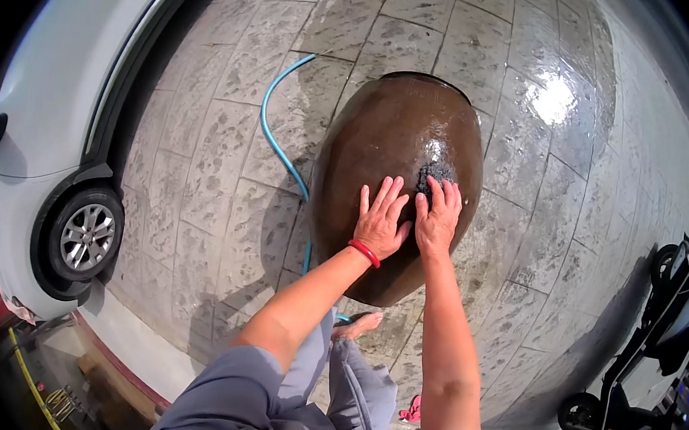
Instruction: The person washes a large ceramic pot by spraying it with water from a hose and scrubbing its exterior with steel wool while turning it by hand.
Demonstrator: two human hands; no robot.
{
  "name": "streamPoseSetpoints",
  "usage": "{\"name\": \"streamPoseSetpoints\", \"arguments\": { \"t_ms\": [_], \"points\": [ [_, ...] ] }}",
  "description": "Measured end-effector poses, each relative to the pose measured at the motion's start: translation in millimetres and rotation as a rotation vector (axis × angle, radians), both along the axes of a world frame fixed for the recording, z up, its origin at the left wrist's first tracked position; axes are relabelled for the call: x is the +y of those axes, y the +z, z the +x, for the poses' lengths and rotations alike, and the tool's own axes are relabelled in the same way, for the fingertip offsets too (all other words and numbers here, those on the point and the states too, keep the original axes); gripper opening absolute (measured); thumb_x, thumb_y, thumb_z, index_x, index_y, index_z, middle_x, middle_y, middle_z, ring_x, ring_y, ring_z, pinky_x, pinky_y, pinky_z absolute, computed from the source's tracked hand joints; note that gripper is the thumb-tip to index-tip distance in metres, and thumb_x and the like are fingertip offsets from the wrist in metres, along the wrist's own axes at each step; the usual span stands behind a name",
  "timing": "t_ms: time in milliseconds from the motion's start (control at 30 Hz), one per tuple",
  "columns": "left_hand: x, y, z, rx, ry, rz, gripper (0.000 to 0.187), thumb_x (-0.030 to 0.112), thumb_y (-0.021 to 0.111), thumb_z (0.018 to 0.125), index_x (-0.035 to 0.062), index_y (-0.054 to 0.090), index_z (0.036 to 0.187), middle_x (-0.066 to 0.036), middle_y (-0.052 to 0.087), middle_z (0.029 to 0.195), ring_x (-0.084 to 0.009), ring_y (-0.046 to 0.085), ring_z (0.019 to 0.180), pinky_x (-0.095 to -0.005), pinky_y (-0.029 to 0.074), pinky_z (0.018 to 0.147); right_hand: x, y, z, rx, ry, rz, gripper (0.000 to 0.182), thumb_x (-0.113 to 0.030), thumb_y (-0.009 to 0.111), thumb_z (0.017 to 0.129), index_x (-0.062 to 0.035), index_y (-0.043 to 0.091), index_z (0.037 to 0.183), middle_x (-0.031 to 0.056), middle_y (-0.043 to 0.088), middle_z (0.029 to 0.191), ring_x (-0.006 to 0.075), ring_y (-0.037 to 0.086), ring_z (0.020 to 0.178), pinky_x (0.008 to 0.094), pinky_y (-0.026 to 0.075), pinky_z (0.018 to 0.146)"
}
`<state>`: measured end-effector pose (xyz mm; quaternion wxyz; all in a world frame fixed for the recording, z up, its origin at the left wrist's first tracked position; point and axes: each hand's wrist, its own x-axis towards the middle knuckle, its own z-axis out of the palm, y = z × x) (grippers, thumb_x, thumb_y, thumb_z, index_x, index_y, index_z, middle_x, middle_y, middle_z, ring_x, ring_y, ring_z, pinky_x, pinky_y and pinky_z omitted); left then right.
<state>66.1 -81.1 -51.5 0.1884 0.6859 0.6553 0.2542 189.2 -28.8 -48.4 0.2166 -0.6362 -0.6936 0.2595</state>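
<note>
Two hands on the brown jar (391,145), jar lying on wet paving (556,233). Left hand (379,222) is pressing flat, grip open, holding nothing. Right hand (437,219) is touching the dark scrubber (432,178) on the jar, fingers extended. Blue hose (273,139) is curving alongside.

I can pass over paving (558,205) right of the jar (385,128); hose (272,139) along its left, car (66,68) far left, scooter (656,328) far right.
</note>
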Motion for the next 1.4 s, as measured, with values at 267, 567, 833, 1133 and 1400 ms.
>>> {"name": "streamPoseSetpoints", "arguments": {
  "t_ms": [267,567,833,1133,1400],
  "points": [
    [2,4,-8,-0.144,0.009,-0.011,0.052,0.006,0.058,0.073,0.0075,0.045,0.123,-0.010,0.036,0.145,-0.0276,0.029,0.137,-0.0557,0.012,0.111,-5,-16,-20,-0.116,-0.167,0.097,0.036,-0.025,0.058,0.086,-0.0099,0.054,0.119,0.0124,0.045,0.132,0.0340,0.030,0.133,0.0467,0.025,0.107],
    [8,13,-74,-0.452,0.073,0.090,0.019,0.002,0.061,0.080,0.0035,0.060,0.098,-0.010,0.064,0.105,-0.0290,0.060,0.103,-0.0381,0.048,0.090,-7,-26,-29,-0.235,-0.219,0.216,0.038,-0.024,0.053,0.086,-0.0103,0.051,0.121,0.0116,0.045,0.132,0.0336,0.031,0.132,0.0455,0.026,0.107],
    [16,-106,-219,-0.448,0.385,-0.293,0.015,0.017,0.058,0.085,0.0062,0.062,0.094,-0.013,0.064,0.094,-0.0319,0.060,0.089,-0.0397,0.049,0.077,-9,-32,-26,-0.252,-0.197,0.251,0.039,-0.027,0.048,0.090,-0.0055,0.048,0.123,0.0182,0.043,0.133,0.0380,0.032,0.130,0.0476,0.024,0.108],
    [27,-216,-447,0.143,0.213,-0.833,0.031,0.029,0.060,0.085,0.0082,0.062,0.108,-0.017,0.060,0.111,-0.0346,0.057,0.102,-0.0430,0.047,0.086,-17,-39,-20,-0.285,-0.266,0.188,0.043,-0.029,0.045,0.093,-0.0013,0.046,0.126,0.0224,0.037,0.139,0.0365,0.033,0.130,0.0451,0.024,0.108],
    [49,-331,-495,0.080,0.409,-0.855,0.046,0.036,0.056,0.087,0.0169,0.051,0.128,-0.023,0.052,0.121,-0.0392,0.053,0.110,-0.0455,0.044,0.093,-20,-43,-13,-0.187,-0.323,0.169,0.045,-0.029,0.044,0.094,-0.0001,0.043,0.129,0.0202,0.035,0.141,0.0309,0.032,0.132,0.0421,0.021,0.110]
  ]
}}
